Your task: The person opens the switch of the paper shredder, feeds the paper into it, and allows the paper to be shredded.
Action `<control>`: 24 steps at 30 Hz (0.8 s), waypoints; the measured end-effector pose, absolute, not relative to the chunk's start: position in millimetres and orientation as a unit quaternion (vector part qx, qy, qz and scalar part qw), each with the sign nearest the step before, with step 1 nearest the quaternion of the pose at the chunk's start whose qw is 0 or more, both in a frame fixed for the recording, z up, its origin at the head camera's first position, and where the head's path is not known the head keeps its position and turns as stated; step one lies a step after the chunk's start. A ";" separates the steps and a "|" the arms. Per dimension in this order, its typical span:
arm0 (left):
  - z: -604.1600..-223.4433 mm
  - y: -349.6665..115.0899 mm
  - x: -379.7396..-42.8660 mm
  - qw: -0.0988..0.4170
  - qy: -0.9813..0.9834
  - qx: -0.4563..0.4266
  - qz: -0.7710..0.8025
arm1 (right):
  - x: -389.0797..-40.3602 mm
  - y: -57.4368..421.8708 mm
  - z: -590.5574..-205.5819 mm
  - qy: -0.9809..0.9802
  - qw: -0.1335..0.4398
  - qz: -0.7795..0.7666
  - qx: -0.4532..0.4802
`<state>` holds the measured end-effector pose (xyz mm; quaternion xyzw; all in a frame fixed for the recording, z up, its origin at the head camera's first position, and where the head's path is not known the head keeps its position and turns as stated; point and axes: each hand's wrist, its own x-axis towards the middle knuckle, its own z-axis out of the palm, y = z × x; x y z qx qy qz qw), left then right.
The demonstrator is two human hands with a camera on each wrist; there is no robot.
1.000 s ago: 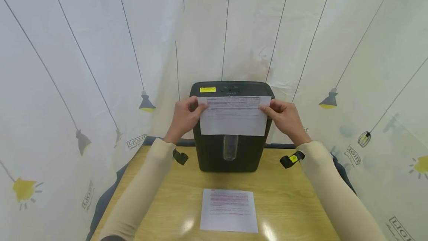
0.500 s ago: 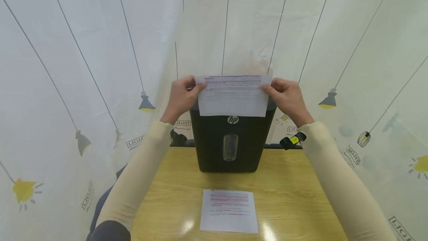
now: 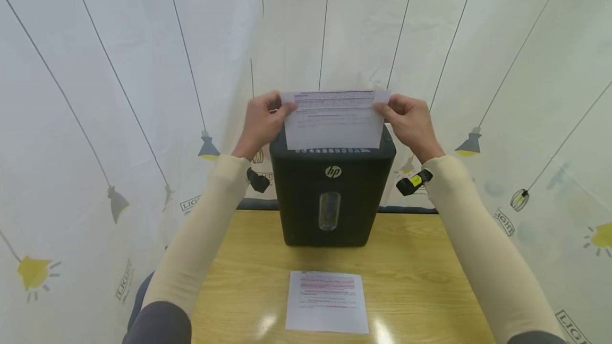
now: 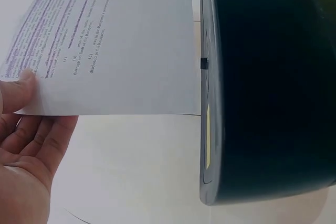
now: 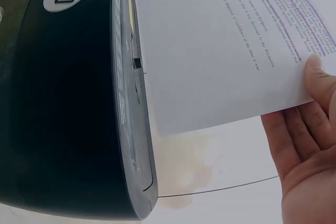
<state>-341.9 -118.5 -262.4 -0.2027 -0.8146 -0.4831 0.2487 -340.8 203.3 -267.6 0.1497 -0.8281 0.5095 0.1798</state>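
Note:
A white printed sheet of paper (image 3: 334, 121) with purple-marked lines is stretched between both hands, its lower edge right at the top of a black HP paper shredder (image 3: 306, 190). My left hand (image 3: 263, 121) pinches its upper left corner, thumb in front and fingers behind. At the opposite corner my right hand (image 3: 411, 121) pinches it the same way. In the left wrist view the sheet's edge (image 4: 157, 51) lies close to the shredder's top (image 4: 207, 103). The right wrist view shows the sheet's near corner (image 5: 173, 119) slightly apart from the shredder's top face (image 5: 139, 129).
A second printed sheet (image 3: 327, 312), marked in red, lies on the wooden table (image 3: 411, 269) in front of the shredder. A clear window (image 3: 329, 211) is set in the shredder's front. Hanging cloth printed with lamps (image 3: 363, 31) surrounds the table closely.
Both hands have raised the sheet from in front of the shredder to above its top, uncovering the HP logo and upper front. The sheet on the table has stayed put.

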 end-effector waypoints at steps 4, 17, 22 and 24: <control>-260.0 -117.0 -347.5 0.244 -0.819 -0.199 -0.480 | -348.2 203.6 -268.8 -0.824 0.175 0.517 0.150; -268.2 -113.2 -369.6 0.207 -0.825 -0.185 -0.493 | -375.2 207.0 -285.2 -0.828 0.163 0.516 0.149; -270.7 -111.1 -371.4 0.204 -0.827 -0.184 -0.490 | -378.1 209.5 -291.7 -0.833 0.162 0.508 0.146; -270.4 -109.8 -371.6 0.201 -0.828 -0.186 -0.489 | -377.6 211.1 -292.2 -0.833 0.162 0.509 0.146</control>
